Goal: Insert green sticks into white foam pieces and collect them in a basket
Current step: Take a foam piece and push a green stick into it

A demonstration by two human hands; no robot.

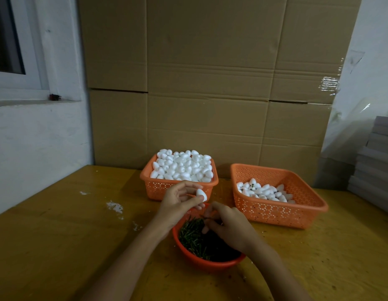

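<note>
Head view: foam piece (201, 194) pinched in L grip (180, 202); R grip (228, 228) on green sticks (189, 234), hold unclear

Brown cardboard sheets (210, 83) stand upright behind a yellowish wooden table (58, 235). On the left, a white wall (36, 137) holds a white-framed window (17, 51) with a dark pane. On the right, clear plastic sheeting (362, 83) hangs above stacked grey boards (375, 159). The light is dim.

Foam piece (202, 194) in left hand (180, 202), right hand (230, 227) over green sticks (189, 235)
</note>
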